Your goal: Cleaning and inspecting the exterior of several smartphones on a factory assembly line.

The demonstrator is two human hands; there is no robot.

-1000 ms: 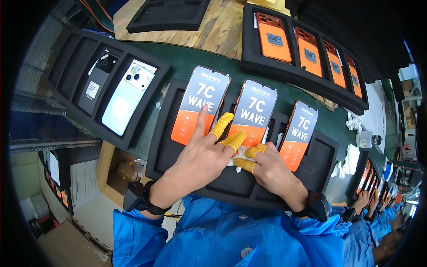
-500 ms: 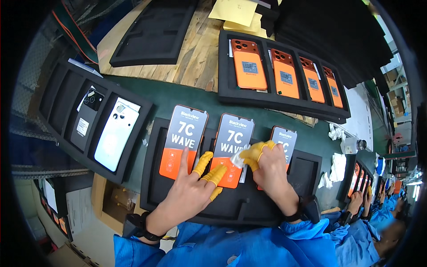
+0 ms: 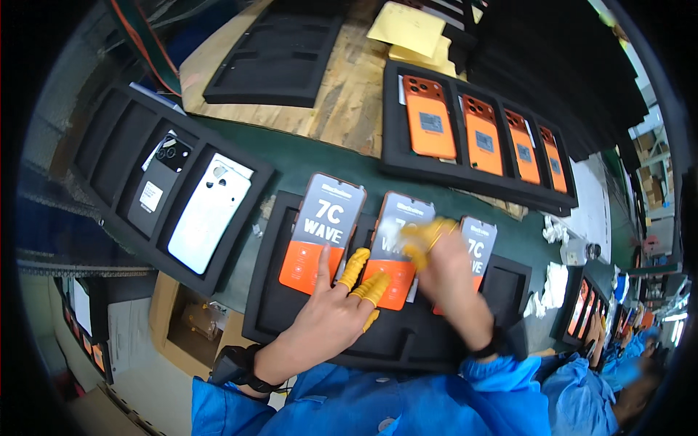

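While the left hand (image 3: 331, 320) lies spread on the middle phone (image 3: 396, 247), the blurred right hand (image 3: 443, 269) seemingly pinches.

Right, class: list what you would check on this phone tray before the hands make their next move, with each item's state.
1. Left hand steadies the middle phone: ok, fingertips on its lower edge.
2. Finger cots on: ok, yellow ones show.
3. Right hand grip: cannot tell, blurred.
4. Left phone seated in black foam tray: ok.
5. Right phone seated: cannot tell, partly hidden.
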